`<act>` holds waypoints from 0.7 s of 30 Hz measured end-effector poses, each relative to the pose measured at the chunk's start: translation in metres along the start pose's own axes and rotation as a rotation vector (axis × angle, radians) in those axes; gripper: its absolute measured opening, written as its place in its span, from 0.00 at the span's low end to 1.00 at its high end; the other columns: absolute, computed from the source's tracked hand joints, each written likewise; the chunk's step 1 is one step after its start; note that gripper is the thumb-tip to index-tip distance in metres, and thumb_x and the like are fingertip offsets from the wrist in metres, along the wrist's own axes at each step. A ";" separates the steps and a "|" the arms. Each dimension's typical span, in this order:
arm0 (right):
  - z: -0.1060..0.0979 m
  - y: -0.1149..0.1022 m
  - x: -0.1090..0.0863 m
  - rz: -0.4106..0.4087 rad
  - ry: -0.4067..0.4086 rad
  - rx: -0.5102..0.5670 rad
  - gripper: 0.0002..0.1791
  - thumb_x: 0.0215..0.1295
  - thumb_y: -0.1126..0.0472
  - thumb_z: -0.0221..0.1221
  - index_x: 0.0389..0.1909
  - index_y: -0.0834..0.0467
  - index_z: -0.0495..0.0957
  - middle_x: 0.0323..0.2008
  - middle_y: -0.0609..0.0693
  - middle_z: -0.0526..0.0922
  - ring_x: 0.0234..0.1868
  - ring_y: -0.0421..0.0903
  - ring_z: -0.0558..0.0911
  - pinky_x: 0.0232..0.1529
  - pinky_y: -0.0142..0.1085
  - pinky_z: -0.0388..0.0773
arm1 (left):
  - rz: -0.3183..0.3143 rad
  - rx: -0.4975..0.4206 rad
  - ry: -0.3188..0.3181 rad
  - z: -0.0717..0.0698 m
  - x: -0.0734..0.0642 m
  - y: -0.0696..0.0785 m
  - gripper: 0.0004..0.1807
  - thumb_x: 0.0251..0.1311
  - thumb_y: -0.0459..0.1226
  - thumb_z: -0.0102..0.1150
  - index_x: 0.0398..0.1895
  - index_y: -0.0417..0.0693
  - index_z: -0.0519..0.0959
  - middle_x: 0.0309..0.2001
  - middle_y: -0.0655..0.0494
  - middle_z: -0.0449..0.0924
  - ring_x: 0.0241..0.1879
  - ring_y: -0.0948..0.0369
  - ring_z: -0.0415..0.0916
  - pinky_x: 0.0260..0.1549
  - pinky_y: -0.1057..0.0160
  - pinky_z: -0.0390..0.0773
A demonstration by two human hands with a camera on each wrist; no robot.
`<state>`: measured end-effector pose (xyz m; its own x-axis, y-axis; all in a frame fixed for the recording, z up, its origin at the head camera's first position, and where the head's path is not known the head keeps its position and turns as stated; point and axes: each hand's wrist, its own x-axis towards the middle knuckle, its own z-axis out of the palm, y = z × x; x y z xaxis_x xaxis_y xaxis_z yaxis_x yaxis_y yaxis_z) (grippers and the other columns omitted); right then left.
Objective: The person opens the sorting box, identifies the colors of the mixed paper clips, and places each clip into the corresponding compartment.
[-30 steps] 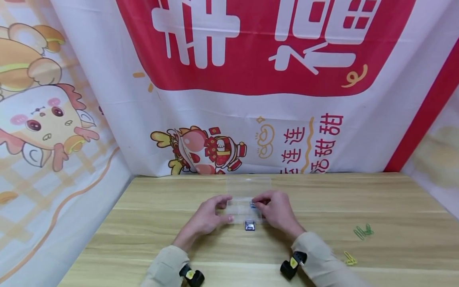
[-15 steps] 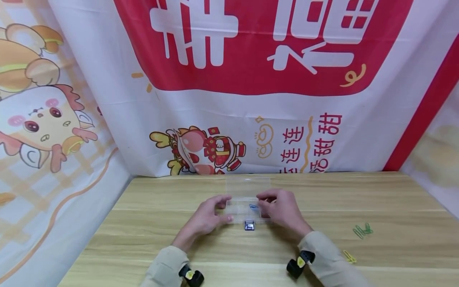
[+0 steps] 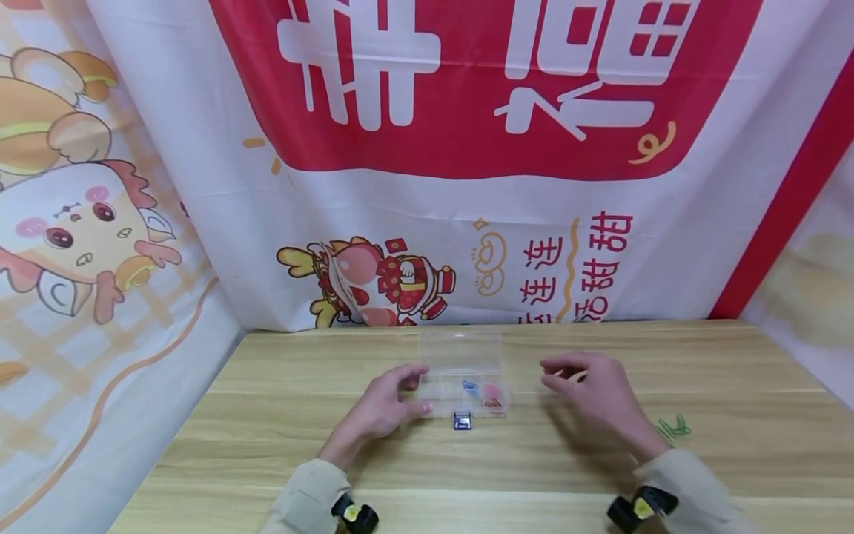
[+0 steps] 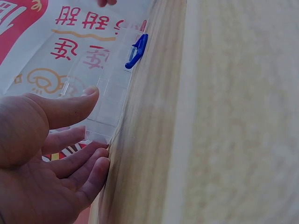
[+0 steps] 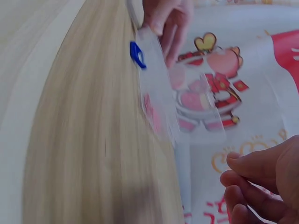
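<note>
A clear plastic compartment box (image 3: 460,352) lies on the table with its lid raised at the back. My left hand (image 3: 387,404) holds its left end, thumb at the front and fingers behind. In the left wrist view the thumb (image 4: 77,107) lies along the box's end. Blue paper clips (image 3: 470,386) sit in a middle compartment; pink and dark red pieces (image 3: 492,391) lie in the right one. A dark blue latch (image 3: 462,420) sticks out at the front. My right hand (image 3: 594,389) is in the air right of the box, fingers loosely bent, nothing between them.
Green paper clips (image 3: 674,426) lie on the wooden table (image 3: 534,475) beyond the right forearm. A printed cloth (image 3: 400,200) hangs behind the table's far edge, and another patterned cloth (image 3: 100,297) stands at the left.
My right hand has moved from above the box's right compartments out to the right, uncovering the blue, pink and red pieces. Its forearm now covers the yellow clip. The left hand stays put.
</note>
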<state>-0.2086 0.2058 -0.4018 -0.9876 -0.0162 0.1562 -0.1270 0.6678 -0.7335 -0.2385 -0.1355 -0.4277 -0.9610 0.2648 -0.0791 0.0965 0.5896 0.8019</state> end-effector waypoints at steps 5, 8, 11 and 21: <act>-0.024 0.021 -0.016 0.001 0.045 -0.054 0.15 0.68 0.55 0.71 0.54 0.53 0.89 0.48 0.49 0.92 0.42 0.41 0.84 0.38 0.29 0.81 | 0.005 0.007 0.001 0.000 0.000 -0.001 0.36 0.63 0.39 0.74 0.75 0.52 0.74 0.69 0.48 0.78 0.68 0.47 0.75 0.71 0.39 0.75; -0.039 0.036 -0.026 -0.010 0.077 -0.083 0.16 0.68 0.55 0.71 0.54 0.54 0.89 0.46 0.50 0.93 0.38 0.35 0.84 0.35 0.28 0.81 | 0.007 0.008 0.001 0.000 0.000 -0.001 0.36 0.63 0.39 0.74 0.75 0.52 0.74 0.69 0.48 0.78 0.68 0.47 0.75 0.71 0.38 0.75; -0.053 0.052 -0.036 -0.007 0.093 -0.121 0.17 0.67 0.54 0.72 0.54 0.55 0.89 0.45 0.51 0.93 0.35 0.29 0.82 0.34 0.27 0.80 | 0.007 0.007 0.001 0.001 0.000 -0.001 0.36 0.63 0.39 0.74 0.75 0.53 0.74 0.69 0.48 0.78 0.68 0.48 0.75 0.71 0.38 0.74; -0.089 0.108 -0.048 0.121 0.051 -0.276 0.26 0.66 0.45 0.72 0.55 0.60 0.88 0.45 0.56 0.93 0.35 0.23 0.78 0.34 0.27 0.75 | -0.011 0.008 0.003 0.000 0.001 -0.001 0.36 0.62 0.40 0.75 0.75 0.54 0.74 0.68 0.49 0.78 0.68 0.48 0.75 0.71 0.38 0.74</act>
<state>-0.1664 0.3452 -0.4294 -0.9872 0.1085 0.1171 0.0280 0.8398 -0.5422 -0.2394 -0.1358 -0.4292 -0.9628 0.2561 -0.0857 0.0884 0.5986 0.7962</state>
